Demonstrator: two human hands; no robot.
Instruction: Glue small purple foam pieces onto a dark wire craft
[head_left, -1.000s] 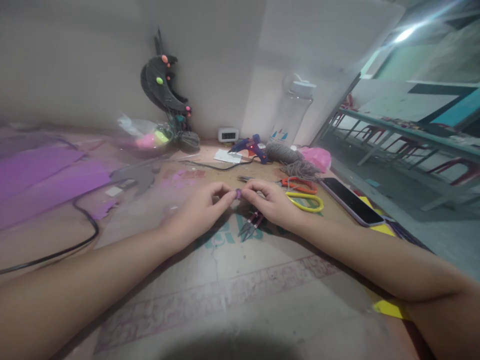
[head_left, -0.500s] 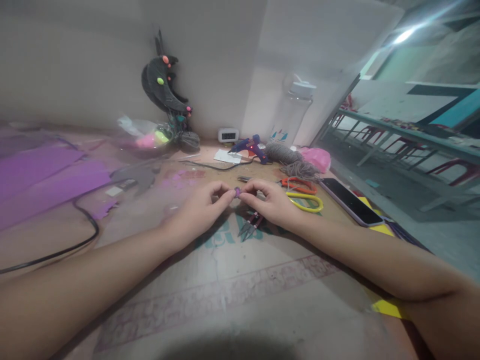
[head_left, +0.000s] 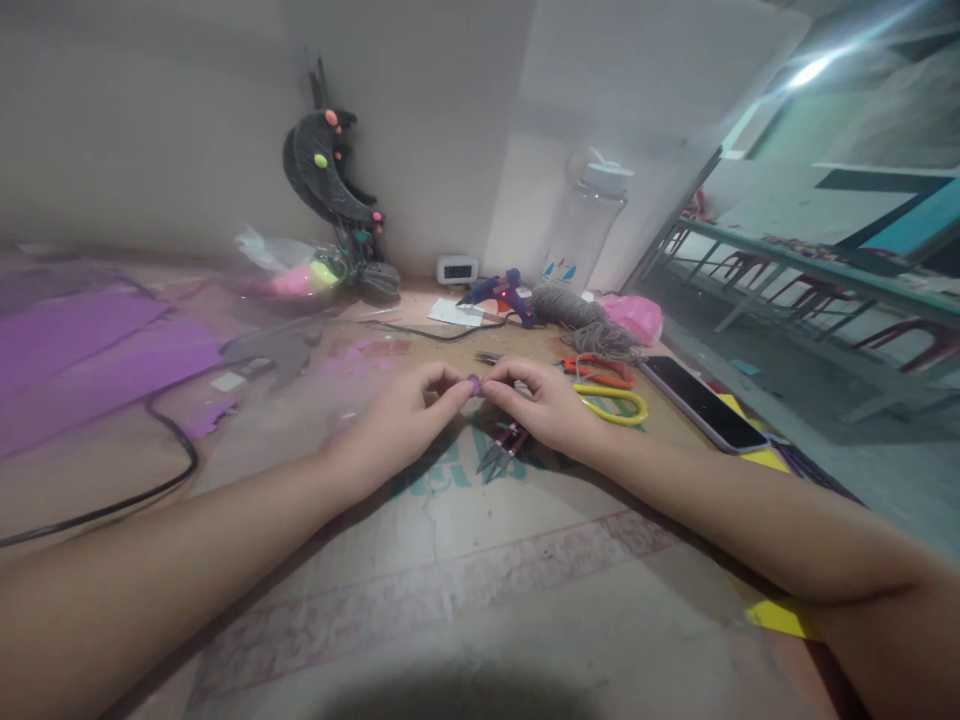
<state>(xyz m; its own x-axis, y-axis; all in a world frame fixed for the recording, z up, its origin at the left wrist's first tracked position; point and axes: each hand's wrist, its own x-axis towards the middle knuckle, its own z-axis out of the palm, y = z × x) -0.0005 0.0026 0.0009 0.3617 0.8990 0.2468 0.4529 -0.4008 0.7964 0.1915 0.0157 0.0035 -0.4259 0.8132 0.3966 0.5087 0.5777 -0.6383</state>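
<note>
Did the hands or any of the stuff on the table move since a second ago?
Nothing visibly changed. The left hand and right hand pinch the small purple piece between their fingertips just as before. The thread snips, phone and glue gun lie where they were.

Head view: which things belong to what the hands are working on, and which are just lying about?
In hand: small purple piece, pinched between left hand and right hand; perhaps the thread snips, lying just under the right hand.
Lying about: glue gun, grey yarn, orange scissors, yellow scissors, phone, water bottle, small clock, purple sheets, black cable.
</note>
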